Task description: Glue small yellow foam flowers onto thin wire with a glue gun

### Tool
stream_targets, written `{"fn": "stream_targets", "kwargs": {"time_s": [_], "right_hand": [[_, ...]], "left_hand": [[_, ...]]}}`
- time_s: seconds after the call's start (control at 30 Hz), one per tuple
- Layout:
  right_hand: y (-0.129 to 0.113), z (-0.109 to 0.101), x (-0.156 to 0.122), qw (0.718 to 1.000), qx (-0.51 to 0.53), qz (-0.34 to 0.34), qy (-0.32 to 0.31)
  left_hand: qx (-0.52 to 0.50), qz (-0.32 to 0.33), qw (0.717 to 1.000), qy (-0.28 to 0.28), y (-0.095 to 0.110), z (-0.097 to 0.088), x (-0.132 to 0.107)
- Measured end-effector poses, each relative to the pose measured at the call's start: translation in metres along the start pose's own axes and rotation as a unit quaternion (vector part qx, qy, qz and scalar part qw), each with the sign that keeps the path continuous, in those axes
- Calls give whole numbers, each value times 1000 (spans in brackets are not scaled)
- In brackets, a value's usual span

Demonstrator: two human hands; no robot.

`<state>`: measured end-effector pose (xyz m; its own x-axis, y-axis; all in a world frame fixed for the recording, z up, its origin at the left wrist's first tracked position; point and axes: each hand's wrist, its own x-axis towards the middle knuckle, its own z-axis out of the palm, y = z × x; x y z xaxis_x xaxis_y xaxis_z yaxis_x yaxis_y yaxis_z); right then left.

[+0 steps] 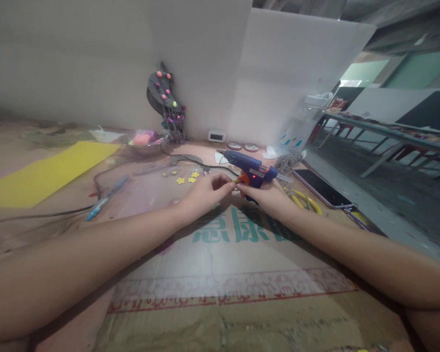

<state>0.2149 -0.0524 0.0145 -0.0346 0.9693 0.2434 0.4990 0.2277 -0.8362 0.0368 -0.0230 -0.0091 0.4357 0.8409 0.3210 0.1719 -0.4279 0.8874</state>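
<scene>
My right hand is closed round the handle of a blue hot glue gun with an orange trigger and a small red light. The gun's nozzle points left, and a clear glue stick sticks out of its back. My left hand is pinched, its fingertips meeting my right thumb. A small yellow piece shows between the fingertips, mostly hidden. Just left of my left hand, several yellow flower cutouts lie on the cardboard, which has green characters printed on it.
A yellow sheet and a blue pen lie at left, with a black cable. Behind stand a bowl, a grey crescent ornament with pompoms and a small display. Grey twine and a phone are at right.
</scene>
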Motion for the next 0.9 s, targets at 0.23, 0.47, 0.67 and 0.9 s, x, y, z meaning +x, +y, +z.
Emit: {"fn": "stream_targets", "kwargs": {"time_s": [0.23,0.47,0.67,0.9], "right_hand": [[-2,1,-3,1000,-4,-23,-5],[-6,1,-6,999,-37,-15,9],[-2,-1,-2,999,-37,-7,19],[2,0,2,1000,3,5,-3]], "left_hand": [[-29,-31,998,40,6,-2,1],[-62,-60,994,73,9,-2,2],[-190,-87,978,22,14,-1,-2],[-251,-52,967,2,14,-1,-4]]}}
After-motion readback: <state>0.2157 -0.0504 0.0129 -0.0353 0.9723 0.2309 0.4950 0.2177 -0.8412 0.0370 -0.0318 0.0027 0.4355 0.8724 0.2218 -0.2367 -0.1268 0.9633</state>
